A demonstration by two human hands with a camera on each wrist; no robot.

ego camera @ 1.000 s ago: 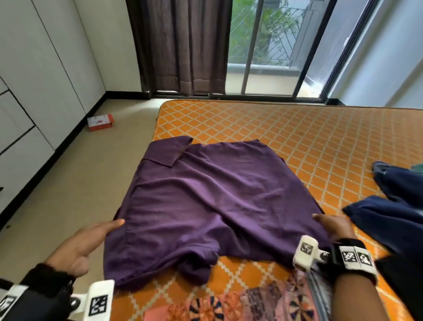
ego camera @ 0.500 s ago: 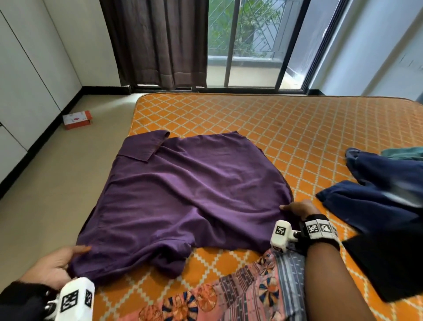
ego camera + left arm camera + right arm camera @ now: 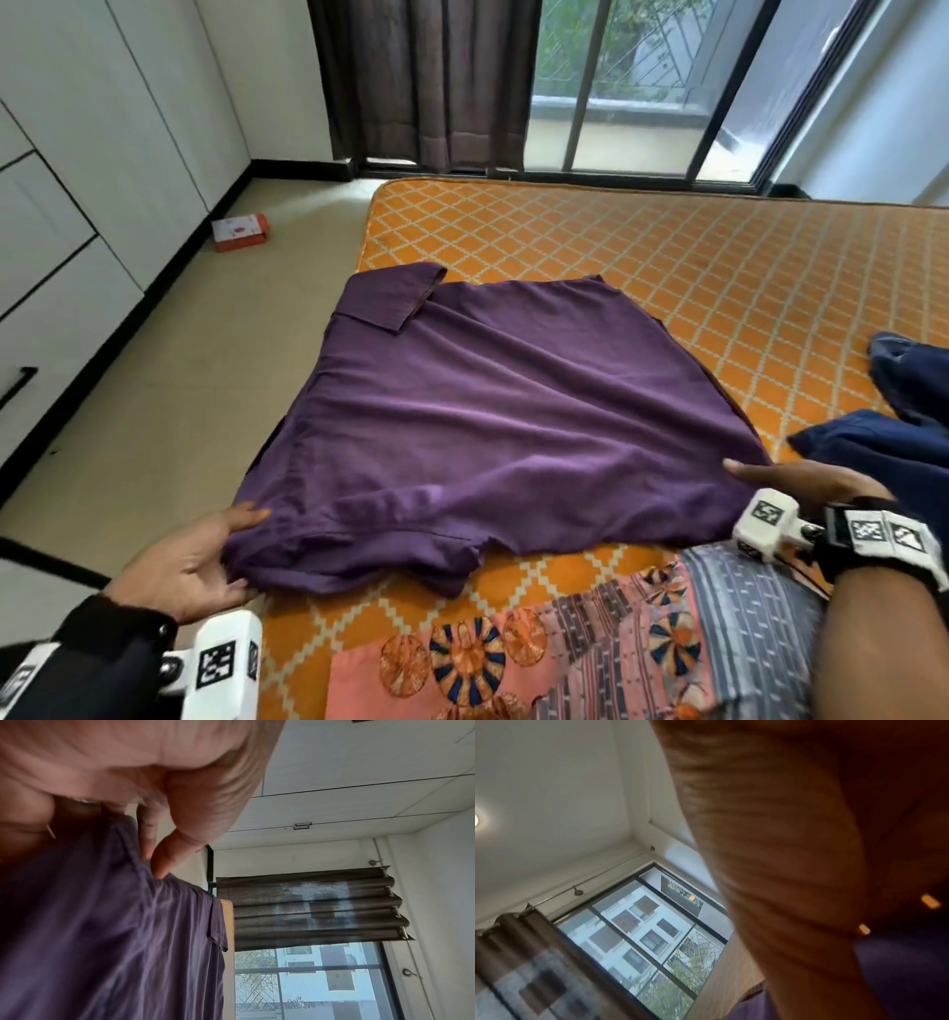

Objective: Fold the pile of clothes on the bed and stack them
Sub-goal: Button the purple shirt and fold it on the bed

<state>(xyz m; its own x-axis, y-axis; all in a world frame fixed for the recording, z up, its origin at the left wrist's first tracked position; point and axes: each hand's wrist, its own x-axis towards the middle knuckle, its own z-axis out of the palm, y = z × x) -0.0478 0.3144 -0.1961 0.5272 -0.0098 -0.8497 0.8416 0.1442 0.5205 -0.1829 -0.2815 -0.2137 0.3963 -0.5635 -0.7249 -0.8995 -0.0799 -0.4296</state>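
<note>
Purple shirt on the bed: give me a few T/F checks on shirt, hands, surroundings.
1. The purple shirt lies spread on the orange bed. True.
2. The left hand is clear of the shirt. False: it grips the shirt's near left corner, thumb on top.
3. The right hand holds the navy clothes. False: it is at the shirt's near right corner; the navy clothes lie beside it, ungripped.
4. A small red and white box sits on the floor by the cabinets. True.
5. The shirt is already folded into a neat stack. False: it is spread out, with only its near left corner bunched.
</note>
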